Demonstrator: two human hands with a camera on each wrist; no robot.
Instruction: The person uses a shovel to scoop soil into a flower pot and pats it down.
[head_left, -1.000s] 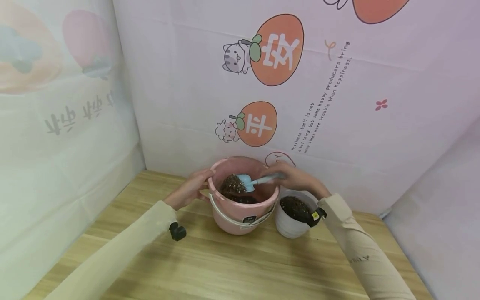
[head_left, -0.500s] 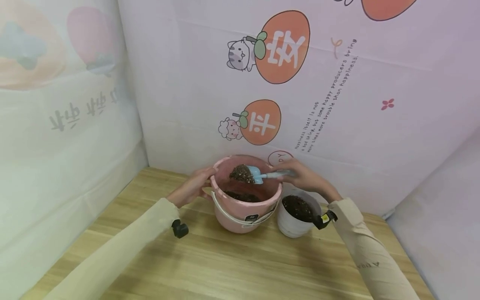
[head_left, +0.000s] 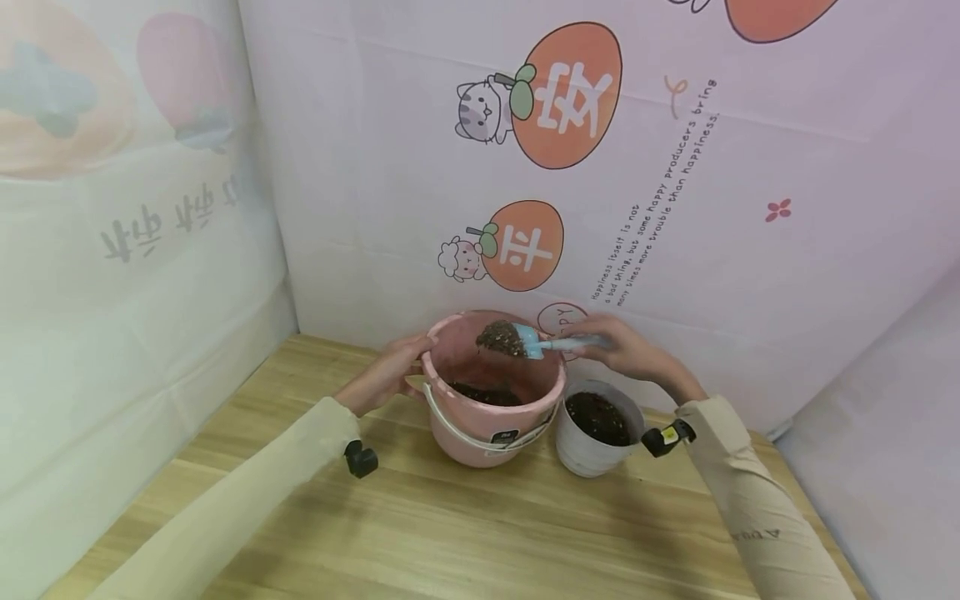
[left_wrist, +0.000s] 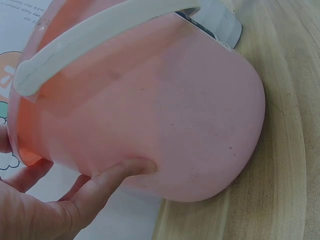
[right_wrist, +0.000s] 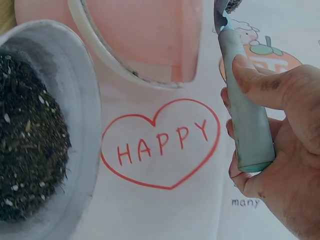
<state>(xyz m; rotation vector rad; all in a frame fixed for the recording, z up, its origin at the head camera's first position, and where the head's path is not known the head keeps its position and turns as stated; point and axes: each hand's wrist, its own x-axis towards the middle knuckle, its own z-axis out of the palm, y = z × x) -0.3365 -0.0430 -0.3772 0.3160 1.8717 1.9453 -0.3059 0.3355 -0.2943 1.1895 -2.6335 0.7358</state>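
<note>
My right hand [head_left: 626, 348] grips the handle of a small light-blue trowel [head_left: 531, 342], fingers and thumb wrapped round it in the right wrist view [right_wrist: 250, 110]. Dark potting soil [head_left: 501, 337] is heaped on the trowel's blade, above the opening of a pink bucket [head_left: 480, 437]. More soil lies in the bottom of the bucket. At the bucket's left side my left hand [head_left: 386, 375] holds it near the rim; the left wrist view shows the thumb [left_wrist: 135, 166] against the outer wall. A white pot [head_left: 588, 454] with soil in it stands just right of the bucket.
A white bail handle [left_wrist: 100, 37] hangs across the bucket's front. The wooden table [head_left: 450, 533] extends toward me. Behind and to the left stand printed white cloth walls [head_left: 360, 208], close to the bucket's back.
My right hand has lifted the loaded trowel from low inside the bucket and carried it up and to the right. My left hand stays on the bucket.
</note>
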